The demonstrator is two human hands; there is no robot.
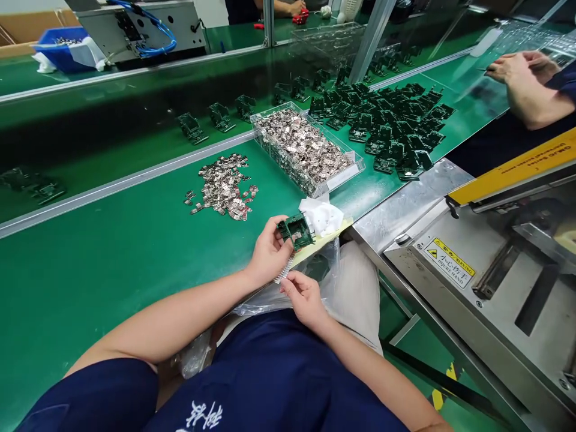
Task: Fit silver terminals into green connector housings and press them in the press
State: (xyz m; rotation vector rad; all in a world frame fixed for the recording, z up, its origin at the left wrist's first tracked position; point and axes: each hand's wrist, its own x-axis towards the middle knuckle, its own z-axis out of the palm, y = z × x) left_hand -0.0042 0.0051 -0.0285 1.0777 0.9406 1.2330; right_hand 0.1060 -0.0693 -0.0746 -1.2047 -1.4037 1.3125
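Note:
My left hand [270, 252] is closed around a dark green plastic housing [297, 231] with a square opening, held above the near edge of the bench. Just below it, my right hand [306, 299] pinches a pale strip with comb-like teeth [283, 269]; its upper end lies close under my left hand. Crumpled white tissue [323, 216] rests right beside the housing, on a yellow sheet [320, 242] at the bench edge. Farther off, small metal pieces [224, 186] lie in a loose pile, and a clear plastic box [310, 191] is filled with similar pieces.
Many dark green housings [382, 123] are heaped beyond the box. Several others stand in a row on the moving-line side. At right stands a metal machine [504, 288] with a warning label. A co-worker's hands [517, 66] are at the far right. Clear plastic bag [265, 300] hangs at my lap.

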